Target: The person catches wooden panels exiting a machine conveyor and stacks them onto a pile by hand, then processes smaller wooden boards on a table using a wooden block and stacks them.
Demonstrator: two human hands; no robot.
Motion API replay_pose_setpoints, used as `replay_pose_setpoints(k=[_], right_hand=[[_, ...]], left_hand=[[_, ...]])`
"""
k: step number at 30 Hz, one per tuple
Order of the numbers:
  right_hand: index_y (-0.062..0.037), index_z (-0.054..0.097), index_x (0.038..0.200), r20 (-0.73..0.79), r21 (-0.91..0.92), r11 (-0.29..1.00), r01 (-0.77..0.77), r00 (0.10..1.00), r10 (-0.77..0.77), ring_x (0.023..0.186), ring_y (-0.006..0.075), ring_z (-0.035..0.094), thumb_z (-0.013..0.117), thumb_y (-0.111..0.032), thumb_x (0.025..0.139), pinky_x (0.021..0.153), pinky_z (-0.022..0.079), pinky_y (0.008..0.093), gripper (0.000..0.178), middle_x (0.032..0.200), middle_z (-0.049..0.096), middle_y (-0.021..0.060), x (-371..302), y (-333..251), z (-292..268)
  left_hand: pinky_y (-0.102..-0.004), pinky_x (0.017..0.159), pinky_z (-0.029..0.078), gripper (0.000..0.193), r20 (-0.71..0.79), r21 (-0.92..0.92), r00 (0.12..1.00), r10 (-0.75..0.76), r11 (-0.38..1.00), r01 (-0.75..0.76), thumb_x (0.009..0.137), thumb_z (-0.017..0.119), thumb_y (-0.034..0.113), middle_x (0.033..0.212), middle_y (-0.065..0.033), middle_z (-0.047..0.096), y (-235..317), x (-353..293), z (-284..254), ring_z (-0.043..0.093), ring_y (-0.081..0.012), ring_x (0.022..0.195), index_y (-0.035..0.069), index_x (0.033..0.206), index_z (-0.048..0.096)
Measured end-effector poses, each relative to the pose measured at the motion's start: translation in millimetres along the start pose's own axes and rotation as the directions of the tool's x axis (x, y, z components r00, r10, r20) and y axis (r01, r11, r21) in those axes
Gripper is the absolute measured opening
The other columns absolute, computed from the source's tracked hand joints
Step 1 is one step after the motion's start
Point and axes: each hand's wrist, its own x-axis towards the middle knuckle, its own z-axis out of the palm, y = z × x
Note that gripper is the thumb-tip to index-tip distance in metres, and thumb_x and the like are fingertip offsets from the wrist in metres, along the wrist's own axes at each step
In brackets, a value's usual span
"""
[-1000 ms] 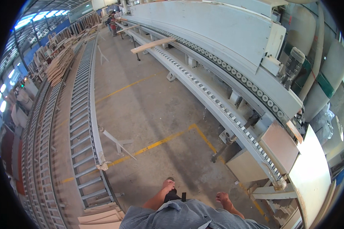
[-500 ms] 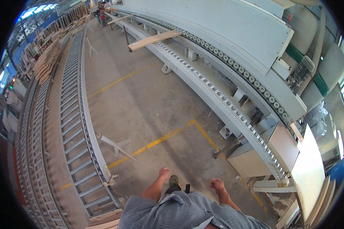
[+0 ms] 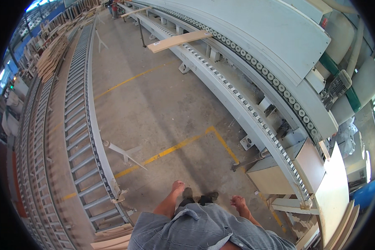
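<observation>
My left hand (image 3: 178, 186) hangs low in front of me, above the concrete floor, its fingers loosely curled with nothing visible in them. To the right, my right hand (image 3: 238, 202) is held out at about waist height, fingers also curled in and no object showing. Neither hand touches anything; the end of the left roller conveyor (image 3: 115, 195) is nearest to the left one. The right hand is closest to the low end of the long machine's feed rail (image 3: 302, 199). Ahead, a flat wooden board (image 3: 179, 41) lies across that rail and the machine's row of round rollers (image 3: 271, 76).
Yellow lines (image 3: 171, 149) mark the floor between conveyor and machine. A support leg (image 3: 123, 153) juts from the conveyor. Stacked boards (image 3: 53, 56) lie far left, wood strips (image 3: 112, 239) near left. A pale panel (image 3: 335, 187) leans at right. Another person (image 3: 113, 9) stands far ahead.
Both of my shoes now show, where one showed before. The board and machine sit slightly farther right in view. My hands have barely moved and stay without an object.
</observation>
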Motion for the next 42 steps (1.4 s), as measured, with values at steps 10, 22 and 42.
replay_pose_setpoints(k=[10, 22, 42], right_hand=[[-0.0029, 0.062, 0.095, 0.052, 0.012, 0.999, 0.048, 0.997, -0.048, 0.064, 0.0190, 0.063, 0.060, -0.016, 0.086, 0.056, 0.053, 0.0316, 0.017, 0.080, 0.063, 0.0082, 39, -27, -18], [-0.0062, 0.056, 0.080, -0.195, 0.375, 0.926, 0.040, 0.980, 0.037, 0.056, 0.0132, 0.051, 0.053, -0.007, 0.083, 0.049, 0.041, 0.0262, 0.004, 0.072, 0.053, 0.0029, -72, 39, -37], [-0.0078, 0.061, 0.099, -0.682, 0.720, 0.435, 0.540, 0.669, 0.297, 0.063, 0.0128, 0.060, 0.061, -0.018, 0.089, 0.057, 0.050, 0.0274, 0.013, 0.080, 0.063, 0.0035, -237, 332, -254]], left_hand=[[-0.0337, 0.054, 0.052, 0.019, -0.102, 0.078, 0.995, -0.020, 0.997, 0.028, 0.082, 0.066, 0.020, 0.070, -0.0118, 0.068, 27, 3, 27, 0.067, -0.0194, 0.059, 0.002, 0.088, 0.067], [-0.0376, 0.059, 0.053, 0.022, 0.222, 0.249, 0.972, -0.081, 0.968, 0.024, 0.083, 0.063, 0.024, 0.070, -0.0132, 0.067, 56, 38, 83, 0.065, -0.0249, 0.058, 0.003, 0.082, 0.069], [-0.0273, 0.048, 0.045, 0.013, 0.887, 0.416, 0.422, -0.185, 0.718, -0.558, 0.089, 0.062, 0.014, 0.076, -0.0047, 0.063, 72, -237, 471, 0.059, -0.0132, 0.060, 0.003, 0.095, 0.062]])
